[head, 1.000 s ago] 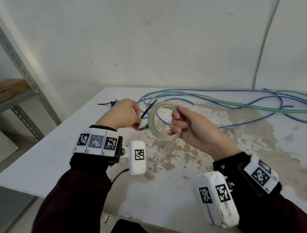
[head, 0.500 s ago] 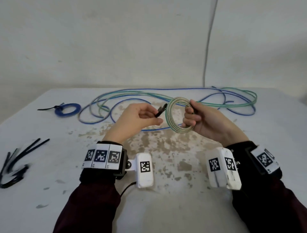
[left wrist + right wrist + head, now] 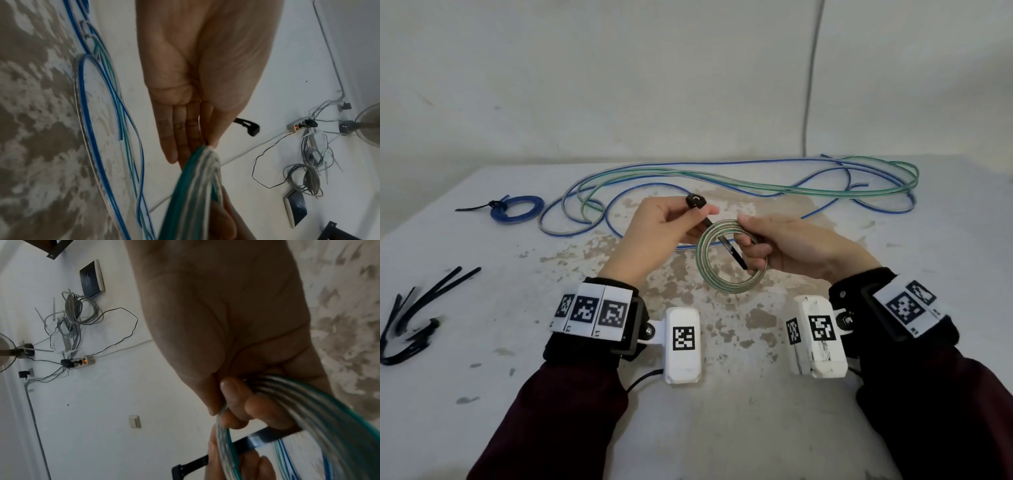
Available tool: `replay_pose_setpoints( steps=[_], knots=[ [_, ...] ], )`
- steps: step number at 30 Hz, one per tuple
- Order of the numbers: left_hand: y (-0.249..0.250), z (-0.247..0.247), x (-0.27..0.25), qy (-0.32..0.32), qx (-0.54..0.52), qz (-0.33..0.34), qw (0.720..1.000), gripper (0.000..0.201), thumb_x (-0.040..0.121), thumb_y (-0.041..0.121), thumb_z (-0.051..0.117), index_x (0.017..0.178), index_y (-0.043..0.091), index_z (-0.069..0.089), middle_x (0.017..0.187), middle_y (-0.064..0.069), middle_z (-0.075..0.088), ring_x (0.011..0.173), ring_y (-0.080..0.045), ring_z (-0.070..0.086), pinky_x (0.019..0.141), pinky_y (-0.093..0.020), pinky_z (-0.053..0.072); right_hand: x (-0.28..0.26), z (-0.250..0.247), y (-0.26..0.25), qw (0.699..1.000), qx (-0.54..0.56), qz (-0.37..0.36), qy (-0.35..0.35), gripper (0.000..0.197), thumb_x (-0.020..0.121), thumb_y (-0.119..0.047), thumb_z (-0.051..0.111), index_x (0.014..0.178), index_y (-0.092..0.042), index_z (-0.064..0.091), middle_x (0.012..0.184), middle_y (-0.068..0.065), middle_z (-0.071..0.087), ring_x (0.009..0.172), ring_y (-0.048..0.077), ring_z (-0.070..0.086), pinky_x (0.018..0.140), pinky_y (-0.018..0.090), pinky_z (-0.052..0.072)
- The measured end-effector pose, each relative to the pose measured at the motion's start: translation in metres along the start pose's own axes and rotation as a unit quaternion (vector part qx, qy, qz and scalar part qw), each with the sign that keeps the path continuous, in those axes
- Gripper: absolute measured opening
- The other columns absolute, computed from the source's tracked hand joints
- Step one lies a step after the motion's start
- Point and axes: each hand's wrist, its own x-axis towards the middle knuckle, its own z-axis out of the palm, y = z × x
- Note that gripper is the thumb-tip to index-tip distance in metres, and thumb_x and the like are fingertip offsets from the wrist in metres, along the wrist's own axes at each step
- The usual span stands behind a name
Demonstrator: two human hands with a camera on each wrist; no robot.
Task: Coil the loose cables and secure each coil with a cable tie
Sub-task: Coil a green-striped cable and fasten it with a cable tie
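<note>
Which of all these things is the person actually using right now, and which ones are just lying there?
In use:
- green-striped cable coil, held by the right hand
- black cable tie, pinched by the left hand, passing through the coil

Lying about:
- loose blue and green cables on the table
- blue coil, already tied
- spare black cable ties

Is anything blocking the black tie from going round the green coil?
Nothing visible does. The left hand pinches the cable tie, whose strap already passes through the green coil held by the right hand.
</note>
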Motion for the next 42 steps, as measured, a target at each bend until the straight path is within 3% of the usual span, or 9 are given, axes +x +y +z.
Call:
replay_pose_setpoints(
  steps=[5,10,18,23,26,31,36,39,42],
  knots=[
    [0.002,-0.004,-0.001,0.052,-0.091,-0.045,0.993,0.017,0.096,0.011,0.052,0.104,0.007,0.067,0.066,-0.004,0.065,0.060,-0.015,0.068,0.062,-0.023,0.057,-0.004,0.004,-0.003,0.998,-0.051,-0.007,-0.033,0.038,0.102,-0.030,0.033,0.071,-0.011,0.045,0.056,-0.001,0.022,0.052,0.014,0.035,0.063,0.024,0.039],
    [0.005,0.013,-0.007,0.001,-0.071,-0.098,0.993,0.009,0.091,0.015,0.061,0.098,0.009,0.064,0.063,-0.005,0.068,0.053,-0.017,0.065,0.055,-0.027,0.058,-0.002,0.012,-0.003,0.996,-0.085,-0.012,-0.030,0.039,0.102,-0.028,0.032,0.071,-0.010,0.045,0.056,0.000,0.021,0.053,0.015,0.031,0.055,0.017,0.040],
    [0.010,0.021,-0.011,-0.052,-0.031,-0.115,0.992,0.033,0.097,0.020,0.051,0.102,-0.012,0.055,0.070,-0.016,0.070,0.048,-0.023,0.065,0.053,-0.034,0.057,-0.001,0.010,-0.001,0.992,-0.121,-0.022,-0.008,0.040,0.103,-0.030,0.032,0.071,-0.011,0.047,0.056,0.000,0.026,0.053,0.014,0.037,0.057,0.018,0.041],
    [0.008,0.023,-0.012,-0.072,-0.037,-0.114,0.990,0.018,0.101,0.017,0.043,0.096,0.001,0.051,0.069,-0.015,0.056,0.035,-0.008,0.029,0.036,-0.019,0.031,0.002,0.009,0.001,0.991,-0.134,-0.015,-0.003,0.043,0.102,-0.034,0.033,0.081,-0.003,0.053,0.057,0.001,0.035,0.054,0.013,0.046,0.066,0.025,0.041],
    [0.006,0.024,-0.010,-0.050,-0.043,-0.129,0.989,0.018,0.101,0.016,0.043,0.087,0.006,0.047,0.064,-0.013,0.046,0.034,-0.005,0.023,0.035,-0.015,0.021,0.001,0.011,0.000,0.988,-0.151,-0.012,0.017,0.054,0.101,-0.038,0.033,0.095,0.008,0.059,0.059,0.003,0.054,0.063,0.017,0.055,0.072,0.029,0.047],
    [0.005,0.019,-0.008,-0.013,-0.088,-0.130,0.988,0.017,0.101,0.016,0.045,0.087,0.006,0.048,0.051,-0.002,0.040,0.032,-0.004,0.023,0.034,-0.016,0.019,-0.007,0.013,-0.010,0.964,-0.201,-0.118,0.130,0.036,0.080,-0.033,0.072,0.109,-0.017,0.059,0.089,0.002,0.059,0.081,0.011,0.058,0.072,0.029,0.047],
    [0.007,0.020,-0.009,-0.001,-0.098,-0.130,0.987,0.012,0.100,0.017,0.045,0.100,0.006,0.051,0.055,-0.004,0.040,0.038,-0.007,0.024,0.036,-0.018,0.018,-0.009,0.019,-0.010,0.914,-0.321,-0.205,0.138,0.033,0.069,-0.026,0.083,0.098,-0.032,0.069,0.094,-0.008,0.050,0.088,0.007,0.047,0.079,0.022,0.039],
    [0.008,0.019,-0.010,-0.004,-0.102,-0.126,0.987,0.010,0.101,0.015,0.044,0.097,0.007,0.050,0.054,-0.003,0.040,0.035,-0.005,0.023,0.037,-0.018,0.017,-0.009,0.025,-0.013,0.907,-0.300,-0.251,0.158,0.008,0.076,-0.030,0.076,0.080,-0.032,0.070,0.086,-0.010,0.051,0.081,0.005,0.048,0.075,0.022,0.036],
    [0.008,0.020,-0.010,-0.021,-0.092,-0.114,0.989,0.012,0.101,0.016,0.044,0.094,0.012,0.053,0.048,0.004,0.038,0.035,-0.004,0.021,0.037,-0.018,0.016,-0.009,0.027,-0.014,0.909,-0.283,-0.264,0.158,0.015,0.089,-0.026,0.062,0.073,-0.027,0.061,0.070,-0.009,0.055,0.068,0.007,0.046,0.065,0.025,0.036]
  ],
)
